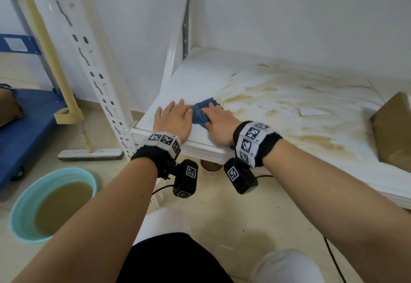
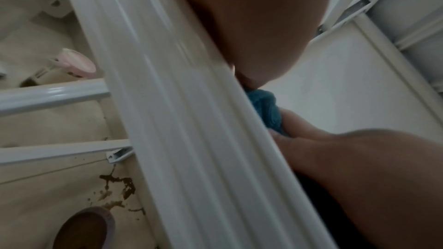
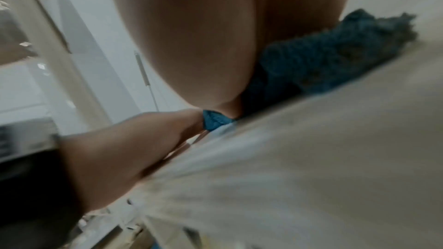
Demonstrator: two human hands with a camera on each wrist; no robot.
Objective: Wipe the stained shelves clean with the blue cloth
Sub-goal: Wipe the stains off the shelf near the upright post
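Two hands: both rest on the front left part of the white shelf (image 1: 200, 78), close together, near its front edge.
Right hand (image 1: 219, 122): its fingers (image 1: 210, 110) curl over the bunched blue cloth (image 1: 201, 113) and press it down on the shelf.
Left hand (image 1: 174, 119): lies flat with fingers straight and spread, holding nothing, its fingertips touching the left side of the cloth.
Cloth position: on the shelf between the two hands, at the left margin of the brown stain (image 1: 289, 104); the right wrist view shows it wadded under the palm.
Shelf condition: the left part by the hands appears white; brown streaks cover the middle and right, reaching toward a cardboard box (image 1: 393, 131) at the right edge.
Step in hand: judged as wiping, with the cleaned patch small and most of the stain still to be done.
Next move: likely calls for pushing the cloth rightward into the streaks under firm downward pressure, the left hand bracing.
Surroundings: a teal basin (image 1: 22, 211) of murky brown water stands on the floor at the left, suited to rinsing; a small cup (image 1: 211, 167) sits under the shelf edge.
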